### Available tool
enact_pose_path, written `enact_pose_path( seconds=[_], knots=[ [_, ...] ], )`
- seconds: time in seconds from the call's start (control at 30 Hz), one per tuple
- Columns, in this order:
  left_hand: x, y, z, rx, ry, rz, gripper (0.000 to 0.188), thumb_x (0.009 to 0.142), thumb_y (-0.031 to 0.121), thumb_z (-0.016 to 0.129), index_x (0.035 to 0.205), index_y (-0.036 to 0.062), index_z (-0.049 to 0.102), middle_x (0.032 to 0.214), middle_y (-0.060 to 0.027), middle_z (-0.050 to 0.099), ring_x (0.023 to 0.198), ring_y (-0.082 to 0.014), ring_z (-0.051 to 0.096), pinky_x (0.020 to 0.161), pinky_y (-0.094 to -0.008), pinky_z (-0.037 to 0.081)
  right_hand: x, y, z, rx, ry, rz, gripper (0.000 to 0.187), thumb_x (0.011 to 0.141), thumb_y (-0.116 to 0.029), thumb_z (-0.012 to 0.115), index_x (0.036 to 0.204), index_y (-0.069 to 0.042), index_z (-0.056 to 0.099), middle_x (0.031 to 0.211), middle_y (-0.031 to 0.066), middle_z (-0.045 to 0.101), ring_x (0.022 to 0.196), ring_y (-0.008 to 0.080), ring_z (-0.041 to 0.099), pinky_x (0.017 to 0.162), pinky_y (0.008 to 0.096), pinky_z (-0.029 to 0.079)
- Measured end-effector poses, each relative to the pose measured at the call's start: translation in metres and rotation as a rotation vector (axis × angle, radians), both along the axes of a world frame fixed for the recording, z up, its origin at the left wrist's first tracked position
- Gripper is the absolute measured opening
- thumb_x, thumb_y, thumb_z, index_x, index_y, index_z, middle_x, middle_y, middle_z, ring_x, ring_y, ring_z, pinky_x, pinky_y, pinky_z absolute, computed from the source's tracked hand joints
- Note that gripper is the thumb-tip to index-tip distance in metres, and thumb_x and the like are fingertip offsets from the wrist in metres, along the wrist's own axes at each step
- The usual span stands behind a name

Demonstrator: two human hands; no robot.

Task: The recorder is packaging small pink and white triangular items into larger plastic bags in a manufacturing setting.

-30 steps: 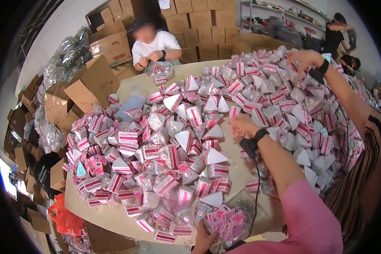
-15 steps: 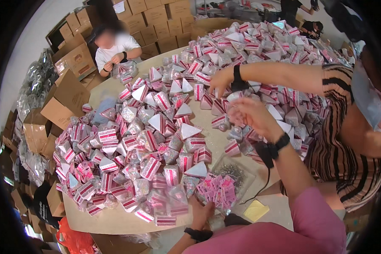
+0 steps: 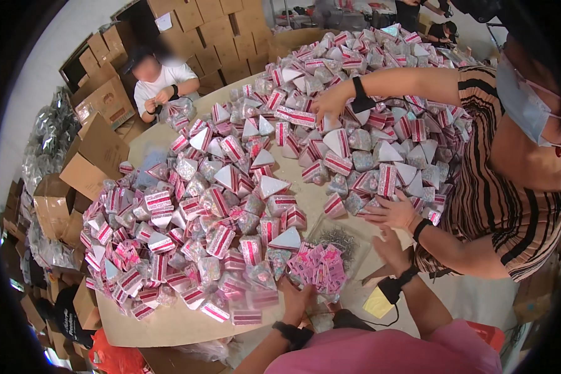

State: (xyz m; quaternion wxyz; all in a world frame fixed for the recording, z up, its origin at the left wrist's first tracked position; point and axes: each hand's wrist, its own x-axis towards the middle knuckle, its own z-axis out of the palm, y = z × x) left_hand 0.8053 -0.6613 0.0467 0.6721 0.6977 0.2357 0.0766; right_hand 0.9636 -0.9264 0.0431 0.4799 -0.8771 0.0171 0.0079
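Pink-and-white wedges shaped like cake slices (image 3: 220,242), many in shiny clear wrap, lie heaped over the table. My left hand (image 3: 297,300) is at the table's near edge, thumb and forefinger apart, beside a pile of pink printed cards (image 3: 318,269); nothing shows between them. Those cards lie partly over a clear tray (image 3: 363,240) of small metal pieces (image 3: 335,239). Right of this tray is my right hand (image 3: 391,251), fingers spread and empty. Just beyond it, a co-worker's hand (image 3: 391,213) rests by the wedges; their other hand (image 3: 332,105) reaches into the far heap.
A yellow paper pad (image 3: 378,303) and a black cord lie near my right wrist. Across the table another person (image 3: 165,84) handles a clear bag. Cardboard boxes (image 3: 93,156) stand at the left, with a red plastic bag (image 3: 115,352) below.
My right hand has drawn back from the far wedges to beside the tray. The co-worker's nearer hand has come into view by the wedges. My left hand has stayed by the cards.
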Motion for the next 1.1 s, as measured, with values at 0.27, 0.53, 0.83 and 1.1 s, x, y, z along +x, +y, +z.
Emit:
enact_pose_path(
  seconds=[0.27,0.53,0.83,1.1],
  knots=[
    [-0.001,0.007,-0.015,-0.12,0.041,0.036,0.059,0.07,0.005,0.068,0.12,-0.0024,0.038,0.111,-0.0194,0.051,0.102,-0.0277,0.055,0.088,-0.0378,0.044,-0.006,0.039,-0.002,-0.166,0.04,0.05,0.029,0.079,-0.02,0.06,0.099,0.001,0.061,0.095,0.0211,0.058,0.09,0.0349,0.058,0.078,0.0396,0.046],
    [0.002,0.007,0.001,0.167,0.17,-0.082,0.064,0.068,0.011,0.064,0.123,-0.0048,0.036,0.112,-0.0251,0.051,0.101,-0.0375,0.052,0.09,-0.0417,0.04,-0.031,0.017,-0.014,0.067,0.159,-0.032,0.016,0.082,-0.011,0.055,0.09,0.001,0.063,0.082,0.0167,0.058,0.067,0.0269,0.06,0.058,0.0346,0.048],
    [-0.001,0.005,0.01,0.258,0.001,-0.115,0.063,0.072,0.002,0.055,0.13,-0.0003,0.031,0.106,-0.0232,0.053,0.089,-0.034,0.058,0.077,-0.0397,0.047,-0.029,0.001,-0.035,0.017,0.137,0.018,0.017,0.081,-0.011,0.056,0.092,0.0,0.064,0.081,0.0173,0.059,0.064,0.03,0.062,0.058,0.0375,0.049],
    [0.008,-0.002,0.039,0.041,0.028,-0.1,0.063,0.074,-0.005,0.05,0.134,0.0002,0.03,0.1,-0.0185,0.057,0.071,-0.0273,0.062,0.058,-0.0338,0.05,-0.033,-0.01,-0.023,0.104,0.241,0.021,0.019,0.083,-0.008,0.054,0.097,0.003,0.062,0.081,0.0132,0.06,0.06,0.0212,0.062,0.05,0.0315,0.051]
  ],
)
